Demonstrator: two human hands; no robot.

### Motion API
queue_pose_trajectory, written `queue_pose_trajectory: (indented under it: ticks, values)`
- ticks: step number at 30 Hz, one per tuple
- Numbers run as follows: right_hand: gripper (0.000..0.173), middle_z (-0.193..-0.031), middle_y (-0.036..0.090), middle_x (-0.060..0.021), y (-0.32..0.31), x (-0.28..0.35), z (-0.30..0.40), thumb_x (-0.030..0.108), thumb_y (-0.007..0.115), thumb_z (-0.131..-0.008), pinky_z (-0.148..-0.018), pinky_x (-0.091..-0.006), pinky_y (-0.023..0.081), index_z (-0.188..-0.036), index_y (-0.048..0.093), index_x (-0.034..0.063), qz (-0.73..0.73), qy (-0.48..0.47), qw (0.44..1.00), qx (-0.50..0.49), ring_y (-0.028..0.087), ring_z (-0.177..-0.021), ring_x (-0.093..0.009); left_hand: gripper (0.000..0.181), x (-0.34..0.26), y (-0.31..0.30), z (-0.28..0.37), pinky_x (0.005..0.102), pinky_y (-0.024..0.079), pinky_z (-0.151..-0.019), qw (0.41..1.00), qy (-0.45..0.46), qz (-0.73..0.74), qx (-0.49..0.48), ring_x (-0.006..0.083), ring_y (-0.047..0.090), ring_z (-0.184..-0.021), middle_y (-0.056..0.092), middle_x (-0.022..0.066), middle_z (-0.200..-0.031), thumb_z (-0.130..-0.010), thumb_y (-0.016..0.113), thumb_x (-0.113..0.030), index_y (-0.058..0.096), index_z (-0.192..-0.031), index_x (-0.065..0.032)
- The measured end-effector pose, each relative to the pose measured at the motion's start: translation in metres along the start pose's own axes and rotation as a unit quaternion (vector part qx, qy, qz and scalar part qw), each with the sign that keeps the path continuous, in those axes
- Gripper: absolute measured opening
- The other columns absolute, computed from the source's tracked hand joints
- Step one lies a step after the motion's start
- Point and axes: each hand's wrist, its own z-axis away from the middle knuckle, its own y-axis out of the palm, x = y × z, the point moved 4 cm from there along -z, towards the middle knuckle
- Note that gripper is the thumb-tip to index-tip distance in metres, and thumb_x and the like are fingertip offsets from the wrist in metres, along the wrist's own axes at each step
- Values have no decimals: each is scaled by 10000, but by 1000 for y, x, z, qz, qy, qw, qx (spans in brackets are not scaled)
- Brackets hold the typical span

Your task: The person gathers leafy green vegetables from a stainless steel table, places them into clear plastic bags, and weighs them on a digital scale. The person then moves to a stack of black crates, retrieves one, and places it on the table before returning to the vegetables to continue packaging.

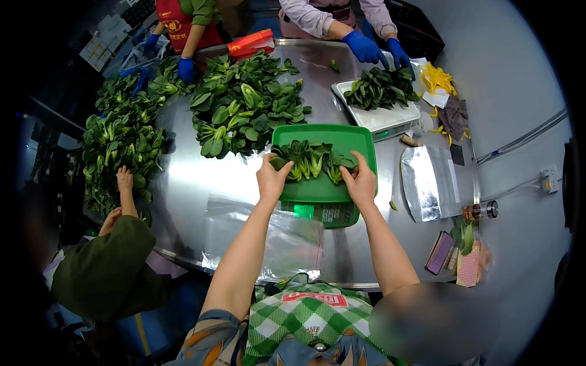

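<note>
A row of leafy bok choy lies across the green plastic tray of a digital scale with a lit green display. At the row's left end, my left hand touches the leaves with thumb and fingers apart. My right hand is at the right end, its thumb against a bok choy and its index finger raised. Whether either hand grips a plant is not plain. Clear plastic bags lie flat on the steel table between my forearms.
A large bok choy pile lies beyond the tray, another at left. Co-workers stand at left and across the table. A white scale bears greens at upper right. A silver foil bag, glass jar and phone lie right.
</note>
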Motion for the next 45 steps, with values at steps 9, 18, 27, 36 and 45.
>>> queue_pose_trajectory:
  ticks: [9, 18, 27, 36, 45]
  values:
    - [777, -872, 542, -93, 0, 25, 15, 9, 674, -647, -595, -332, 465, -1339, 348, 144, 20, -39, 997, 67, 553, -628, -201, 876, 17, -21, -31, 401, 460, -809, 982, 50, -159, 83, 341, 554, -985, 561, 209, -1081, -570, 811, -355, 380, -1253, -14]
    - [729, -887, 541, -66, -26, -4, 42, -52, 634, -700, -588, -237, 444, -1349, 342, 106, -54, 38, 998, 22, 533, -639, -101, 287, 86, -99, -112, 292, 474, -769, 987, 73, 135, 54, 172, 599, -845, 648, 81, -890, -745, 702, -146, 634, -999, -30]
    - [576, -884, 545, -54, -24, 41, 60, -35, 574, -764, -619, -231, 424, -1307, 401, 47, 6, 22, 998, 62, 497, -666, -85, 625, 95, -132, -218, 574, 185, -1034, 856, 127, -484, -133, 323, 316, -1254, 447, 142, -1249, -694, 705, -447, 539, -1157, -61]
    - [503, -887, 563, -57, 1, 73, 57, -61, 586, -728, -646, -232, 440, -1216, 483, 5, -23, -1, 996, 92, 514, -690, -94, 674, 118, -144, -198, 431, 379, -890, 885, 60, -458, -58, 304, 420, -1095, 421, 130, -1200, -547, 789, -334, 513, -1110, -89]
    - [335, -842, 598, -76, 62, 120, 73, -18, 627, -733, -637, -232, 474, -1063, 572, 5, -146, -94, 957, 233, 578, -705, -121, 538, 114, -170, -121, 403, 412, -814, 943, 95, -306, -88, 290, 464, -969, 541, 84, -997, -532, 736, -239, 506, -993, -82]
